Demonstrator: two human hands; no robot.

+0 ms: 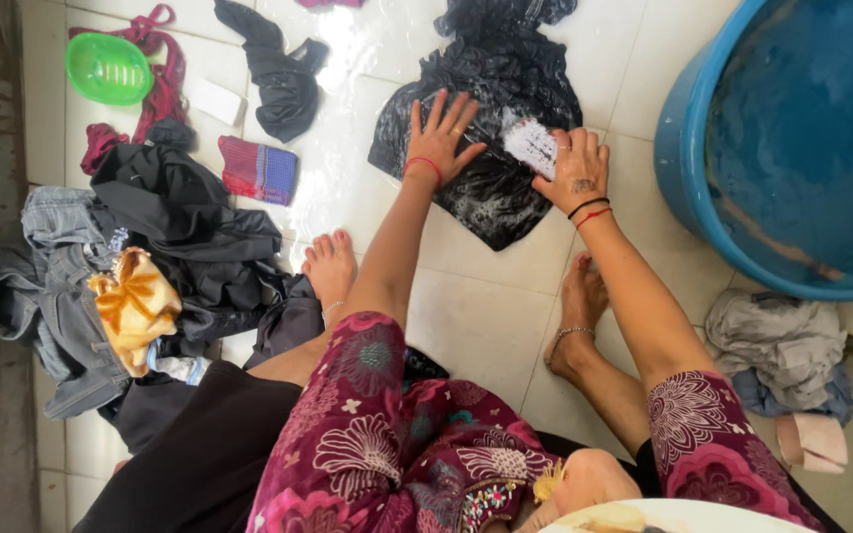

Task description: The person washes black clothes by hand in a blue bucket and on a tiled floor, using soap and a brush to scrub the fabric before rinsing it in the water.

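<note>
Our left hand [441,138] lies flat, fingers spread, on the black garment [491,148]. At its three o'clock, our right hand [575,168] grips what looks like a brush [528,143].

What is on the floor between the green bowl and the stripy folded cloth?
A white bar, like soap, lies on the tiles between the green bowl and the striped cloth, seen in the head view.

You're working in bright, even daylight — soft shadows only. Glare flares off the wet white floor tiles [348,59] near the top. The view bends at its edges, and focus is slightly soft throughout.
</note>
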